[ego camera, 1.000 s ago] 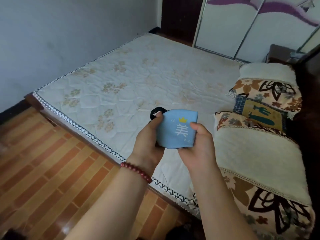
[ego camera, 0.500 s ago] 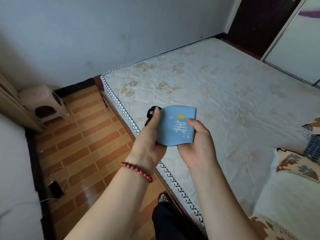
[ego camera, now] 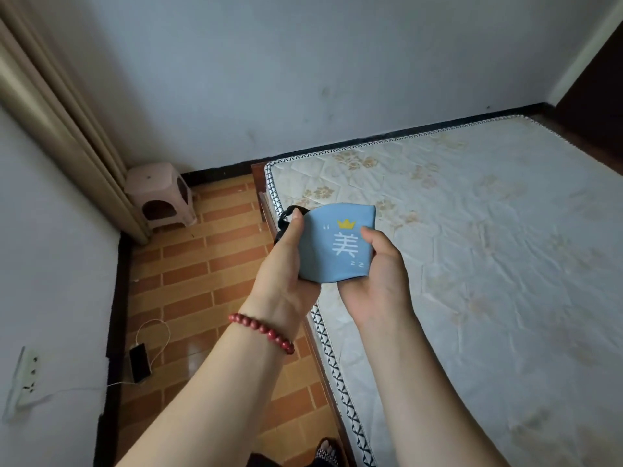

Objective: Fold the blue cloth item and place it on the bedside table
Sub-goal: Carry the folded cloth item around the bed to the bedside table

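1. Holding the blue cloth item [ego camera: 337,246] in both hands above the mattress [ego camera: 488,247] edge: left hand [ego camera: 286,264] and right hand [ego camera: 377,271] pinch opposite sides.
2. I judge it light, soft and floppy.
3. Grip the folded edges, with the black strap [ego camera: 286,214] tucked in.

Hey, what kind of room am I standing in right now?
Most likely a bedroom in a home. A bare quilted mattress on a wooden bed frame fills the right side, a small pink plastic stool sits in the corner, and a phone is charging on the tiled floor beside a wall socket.
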Demonstrator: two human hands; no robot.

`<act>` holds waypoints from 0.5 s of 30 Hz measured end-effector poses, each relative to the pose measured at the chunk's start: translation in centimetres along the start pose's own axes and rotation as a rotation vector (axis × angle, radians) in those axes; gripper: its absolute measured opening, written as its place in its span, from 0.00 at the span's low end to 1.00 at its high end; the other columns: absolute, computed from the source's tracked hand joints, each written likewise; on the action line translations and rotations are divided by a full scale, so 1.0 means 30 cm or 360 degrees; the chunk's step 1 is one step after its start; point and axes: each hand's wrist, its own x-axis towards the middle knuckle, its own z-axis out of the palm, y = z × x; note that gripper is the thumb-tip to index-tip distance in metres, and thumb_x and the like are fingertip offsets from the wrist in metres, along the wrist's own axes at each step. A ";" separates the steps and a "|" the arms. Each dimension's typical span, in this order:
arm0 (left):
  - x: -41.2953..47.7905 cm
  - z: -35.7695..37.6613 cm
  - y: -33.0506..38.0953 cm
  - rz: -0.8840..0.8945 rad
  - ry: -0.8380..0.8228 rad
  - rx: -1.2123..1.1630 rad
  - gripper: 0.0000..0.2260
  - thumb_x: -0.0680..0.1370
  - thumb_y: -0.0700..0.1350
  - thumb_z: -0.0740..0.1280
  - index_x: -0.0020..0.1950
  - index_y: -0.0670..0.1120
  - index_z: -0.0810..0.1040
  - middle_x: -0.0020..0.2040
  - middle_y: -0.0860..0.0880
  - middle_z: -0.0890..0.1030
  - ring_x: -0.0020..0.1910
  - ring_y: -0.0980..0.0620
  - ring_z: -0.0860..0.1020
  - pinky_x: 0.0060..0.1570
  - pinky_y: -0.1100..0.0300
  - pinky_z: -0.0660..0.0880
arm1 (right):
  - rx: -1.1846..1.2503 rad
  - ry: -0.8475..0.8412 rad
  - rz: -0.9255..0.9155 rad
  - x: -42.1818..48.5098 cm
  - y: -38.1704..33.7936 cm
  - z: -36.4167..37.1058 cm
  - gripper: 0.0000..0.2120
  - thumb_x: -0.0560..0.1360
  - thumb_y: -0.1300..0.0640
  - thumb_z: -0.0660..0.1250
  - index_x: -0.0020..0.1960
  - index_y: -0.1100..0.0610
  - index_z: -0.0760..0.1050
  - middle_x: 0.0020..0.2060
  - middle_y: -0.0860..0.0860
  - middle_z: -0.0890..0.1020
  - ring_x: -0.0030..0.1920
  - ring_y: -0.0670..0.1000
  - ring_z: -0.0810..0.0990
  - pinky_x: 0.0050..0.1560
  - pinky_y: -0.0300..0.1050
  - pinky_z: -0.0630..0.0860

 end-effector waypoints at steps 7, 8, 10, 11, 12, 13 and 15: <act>0.152 -0.044 0.177 0.0093 0.0140 -0.0105 0.20 0.76 0.51 0.66 0.63 0.40 0.75 0.58 0.40 0.81 0.54 0.42 0.81 0.50 0.46 0.79 | -0.0112 -0.0023 0.0131 0.188 0.095 0.166 0.14 0.76 0.59 0.62 0.59 0.62 0.76 0.54 0.60 0.81 0.50 0.58 0.80 0.51 0.53 0.76; 0.186 -0.055 0.214 0.0103 0.0158 -0.0123 0.20 0.76 0.51 0.66 0.63 0.40 0.75 0.57 0.40 0.82 0.54 0.42 0.81 0.48 0.46 0.80 | -0.0131 -0.0038 0.0156 0.224 0.113 0.200 0.14 0.76 0.59 0.62 0.59 0.62 0.76 0.53 0.60 0.81 0.49 0.58 0.80 0.49 0.52 0.77; 0.253 -0.069 0.287 0.0112 0.0189 -0.0163 0.20 0.76 0.51 0.67 0.62 0.40 0.75 0.56 0.40 0.82 0.51 0.43 0.82 0.42 0.47 0.81 | -0.0131 -0.0066 0.0199 0.297 0.141 0.270 0.14 0.75 0.59 0.62 0.59 0.62 0.76 0.53 0.60 0.81 0.48 0.58 0.80 0.47 0.51 0.77; 0.292 -0.074 0.327 0.0112 0.0194 -0.0181 0.19 0.76 0.51 0.67 0.62 0.40 0.75 0.56 0.41 0.82 0.51 0.43 0.82 0.41 0.48 0.82 | -0.0128 -0.0086 0.0206 0.335 0.155 0.308 0.14 0.75 0.59 0.62 0.59 0.61 0.76 0.52 0.60 0.81 0.48 0.58 0.80 0.47 0.51 0.78; 0.330 -0.078 0.365 0.0114 0.0193 -0.0190 0.20 0.76 0.51 0.66 0.63 0.40 0.75 0.56 0.41 0.82 0.52 0.43 0.82 0.42 0.48 0.82 | -0.0129 -0.0098 0.0201 0.373 0.168 0.347 0.13 0.75 0.60 0.62 0.57 0.61 0.76 0.51 0.59 0.81 0.47 0.58 0.80 0.46 0.50 0.78; 0.367 -0.079 0.407 0.0115 0.0183 -0.0192 0.20 0.76 0.51 0.66 0.63 0.40 0.75 0.57 0.41 0.82 0.52 0.43 0.82 0.43 0.48 0.81 | -0.0122 -0.0105 0.0194 0.412 0.180 0.388 0.12 0.75 0.60 0.62 0.57 0.61 0.76 0.50 0.59 0.81 0.47 0.58 0.80 0.46 0.50 0.77; 0.438 -0.076 0.508 0.0112 0.0156 -0.0187 0.20 0.76 0.51 0.66 0.63 0.40 0.75 0.57 0.41 0.82 0.53 0.43 0.82 0.44 0.48 0.81 | -0.0101 -0.0126 0.0185 0.489 0.208 0.483 0.11 0.74 0.60 0.62 0.56 0.60 0.76 0.50 0.59 0.81 0.47 0.58 0.80 0.47 0.50 0.77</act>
